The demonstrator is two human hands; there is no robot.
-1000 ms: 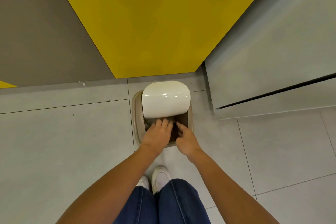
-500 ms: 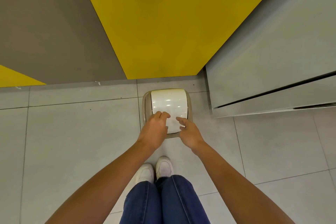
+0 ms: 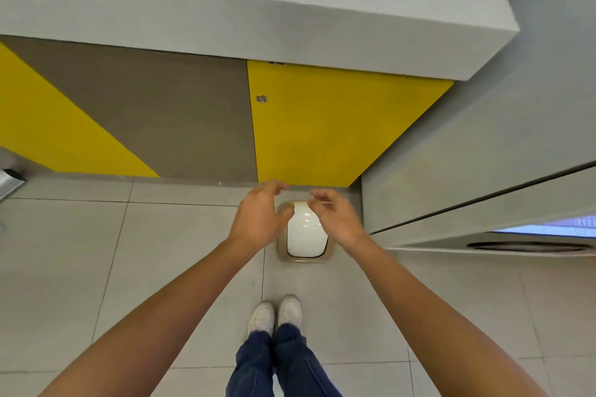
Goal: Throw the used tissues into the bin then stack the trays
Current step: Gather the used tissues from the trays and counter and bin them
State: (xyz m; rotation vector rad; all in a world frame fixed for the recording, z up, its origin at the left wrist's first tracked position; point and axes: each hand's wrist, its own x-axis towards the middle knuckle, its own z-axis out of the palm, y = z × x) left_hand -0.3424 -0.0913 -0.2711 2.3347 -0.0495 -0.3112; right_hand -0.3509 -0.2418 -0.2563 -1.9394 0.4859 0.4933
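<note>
White-lidded bin stands shut on the tiled floor beside the yellow cabinet, below and between the left hand and right hand, both loosely curled, holding nothing.

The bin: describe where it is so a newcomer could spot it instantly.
Find the yellow cabinet door under the grey counter. On the floor tiles at its foot stands the bin, below both hands: a small beige tub with a glossy white swing lid, the only container on the floor.

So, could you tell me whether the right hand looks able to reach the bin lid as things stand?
Probably yes: the right hand hangs open just above the bin lid, with nothing between them.
</note>
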